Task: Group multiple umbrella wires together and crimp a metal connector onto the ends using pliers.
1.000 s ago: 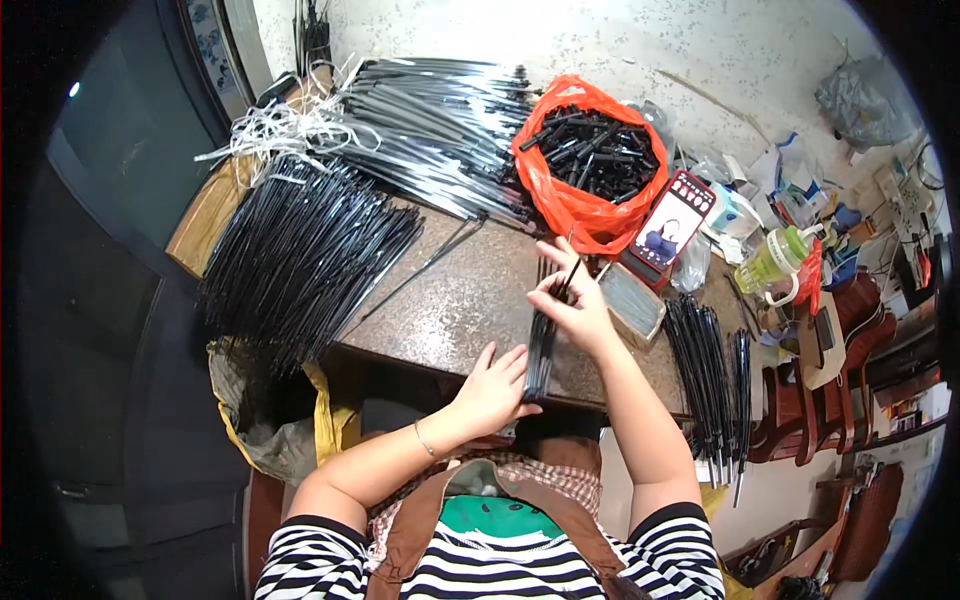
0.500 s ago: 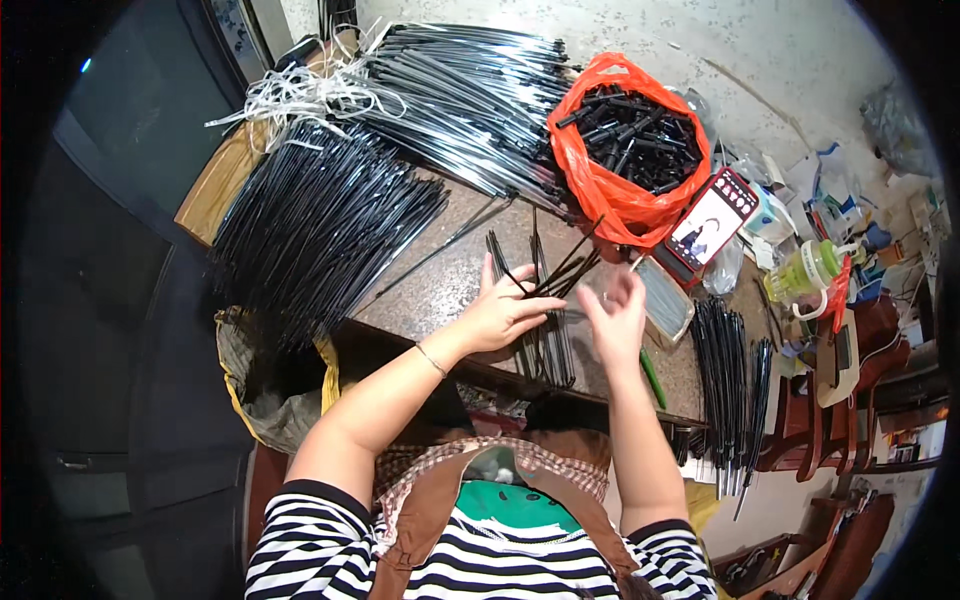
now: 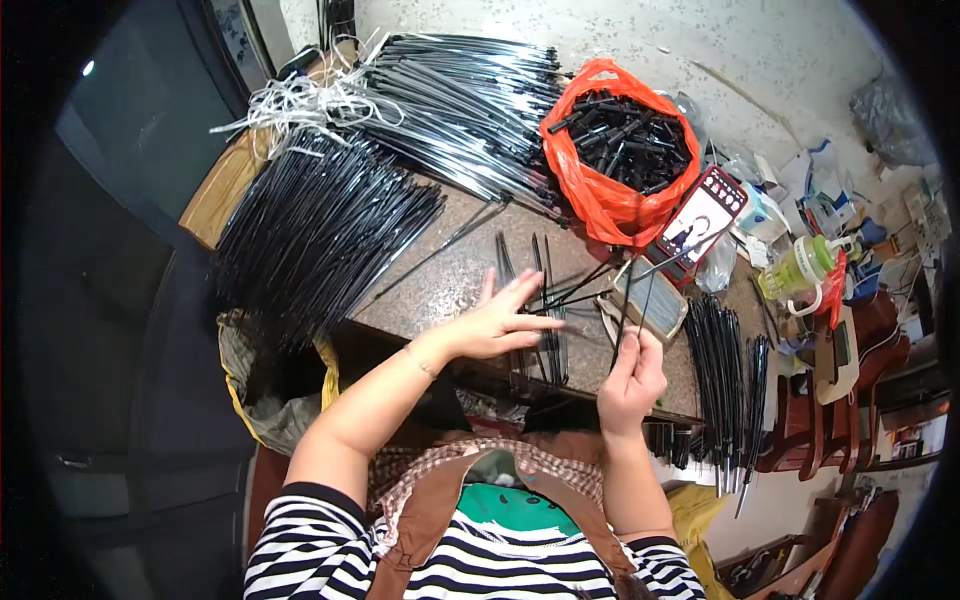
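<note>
My left hand (image 3: 505,322) is spread open over several thin black rods (image 3: 545,300) lying on the speckled tabletop (image 3: 430,285). Whether its fingertips touch them I cannot tell. My right hand (image 3: 633,378), near the table's front edge, is closed in a pinch on thin black rods (image 3: 625,310) that rise above its fingers. How many it holds is unclear. Between the hands, more dark rods cross at an angle. A small box of thin grey pieces (image 3: 655,300) lies just beyond the right hand.
A red plastic bag (image 3: 570,185) full of black tubes stands far right of centre, beside a phone (image 3: 700,220). Piles of black rods (image 3: 320,230) and shiny rods (image 3: 470,105) cover the left and back. Bundled rods (image 3: 712,370) and a green bottle (image 3: 800,268) are at right.
My right hand has drawn back toward me and now pinches thin rods. My left hand has opened from around the rods it was among, its fingers now spread.
</note>
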A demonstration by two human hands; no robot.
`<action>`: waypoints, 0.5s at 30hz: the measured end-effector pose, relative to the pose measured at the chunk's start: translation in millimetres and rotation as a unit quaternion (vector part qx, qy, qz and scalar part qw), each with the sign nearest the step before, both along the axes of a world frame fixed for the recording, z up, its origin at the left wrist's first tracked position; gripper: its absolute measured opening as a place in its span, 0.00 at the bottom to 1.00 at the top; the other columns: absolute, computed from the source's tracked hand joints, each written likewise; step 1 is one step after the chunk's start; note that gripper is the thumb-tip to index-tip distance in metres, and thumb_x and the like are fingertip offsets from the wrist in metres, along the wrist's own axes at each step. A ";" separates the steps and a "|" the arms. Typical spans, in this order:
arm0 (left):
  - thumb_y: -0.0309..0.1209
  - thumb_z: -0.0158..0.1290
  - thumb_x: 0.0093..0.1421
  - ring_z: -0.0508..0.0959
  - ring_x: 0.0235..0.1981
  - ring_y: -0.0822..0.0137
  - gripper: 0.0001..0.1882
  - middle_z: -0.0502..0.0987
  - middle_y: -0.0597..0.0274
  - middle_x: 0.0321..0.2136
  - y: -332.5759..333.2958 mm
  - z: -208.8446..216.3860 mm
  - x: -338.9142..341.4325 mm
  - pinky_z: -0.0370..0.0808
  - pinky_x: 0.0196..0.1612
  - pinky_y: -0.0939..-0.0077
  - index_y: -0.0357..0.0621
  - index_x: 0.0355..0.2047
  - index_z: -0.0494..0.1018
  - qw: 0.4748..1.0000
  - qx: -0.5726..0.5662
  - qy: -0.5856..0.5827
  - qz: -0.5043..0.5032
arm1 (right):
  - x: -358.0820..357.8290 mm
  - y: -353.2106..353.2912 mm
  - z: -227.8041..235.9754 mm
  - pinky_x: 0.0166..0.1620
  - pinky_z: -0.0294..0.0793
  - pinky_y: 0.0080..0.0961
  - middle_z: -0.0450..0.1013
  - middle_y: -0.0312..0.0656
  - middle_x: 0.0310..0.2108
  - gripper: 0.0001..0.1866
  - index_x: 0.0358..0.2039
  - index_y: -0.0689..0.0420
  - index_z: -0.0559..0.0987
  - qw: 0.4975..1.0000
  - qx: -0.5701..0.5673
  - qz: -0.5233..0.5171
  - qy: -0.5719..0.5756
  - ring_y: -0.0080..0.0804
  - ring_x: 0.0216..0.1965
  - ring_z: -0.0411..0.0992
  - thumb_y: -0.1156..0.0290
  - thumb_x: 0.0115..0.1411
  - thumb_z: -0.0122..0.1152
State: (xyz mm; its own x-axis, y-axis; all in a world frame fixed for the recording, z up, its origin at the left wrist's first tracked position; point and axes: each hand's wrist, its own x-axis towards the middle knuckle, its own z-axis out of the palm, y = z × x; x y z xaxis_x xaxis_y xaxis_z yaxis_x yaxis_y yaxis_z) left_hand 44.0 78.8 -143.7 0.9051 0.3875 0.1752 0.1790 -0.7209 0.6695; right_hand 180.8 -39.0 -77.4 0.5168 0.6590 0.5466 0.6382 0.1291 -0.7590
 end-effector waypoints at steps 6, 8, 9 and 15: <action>0.31 0.44 0.47 0.66 0.36 0.60 0.07 0.68 0.58 0.29 13.7 -15.1 31.0 0.45 0.51 0.59 0.43 0.20 0.70 0.986 0.072 -0.049 0.140 | 14.3 -34.1 7.1 0.25 0.64 0.14 0.67 0.38 0.21 0.07 0.28 0.65 0.69 0.989 0.031 -0.042 -0.141 0.20 0.20 0.63 0.77 0.51 0.43; 0.30 0.44 0.48 0.67 0.34 0.62 0.07 0.69 0.59 0.27 14.7 -23.3 24.6 0.54 0.48 0.66 0.43 0.23 0.71 0.961 0.007 -0.209 0.183 | 31.0 -42.4 -9.4 0.24 0.65 0.16 0.68 0.40 0.21 0.07 0.29 0.66 0.69 0.970 0.064 -0.134 -0.191 0.24 0.19 0.65 0.77 0.50 0.43; 0.32 0.43 0.49 0.66 0.36 0.62 0.09 0.69 0.59 0.29 15.2 -21.2 20.8 0.53 0.47 0.67 0.43 0.25 0.71 0.953 -0.091 -0.238 0.163 | 31.8 -41.0 -17.9 0.24 0.65 0.16 0.68 0.40 0.21 0.07 0.29 0.66 0.69 0.970 0.062 -0.137 -0.192 0.24 0.19 0.65 0.77 0.50 0.43; 0.38 0.38 0.52 0.62 0.43 0.65 0.14 0.68 0.62 0.36 22.0 -13.9 10.7 0.28 0.51 0.60 0.45 0.31 0.70 0.969 -0.145 -0.195 0.032 | 0.5 1.5 -60.5 0.27 0.65 0.24 0.68 0.49 0.25 0.13 0.34 0.63 0.69 0.981 -0.159 0.083 -0.072 0.39 0.23 0.68 0.72 0.47 0.47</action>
State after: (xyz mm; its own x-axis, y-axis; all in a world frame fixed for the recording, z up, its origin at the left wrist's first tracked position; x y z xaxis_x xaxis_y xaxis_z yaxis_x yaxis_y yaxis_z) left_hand 54.7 100.8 -157.6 0.7642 0.5249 0.3748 -0.0906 -0.4880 0.8681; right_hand 181.3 -37.4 -137.9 0.3201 0.8765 0.3595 0.7323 0.0119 -0.6809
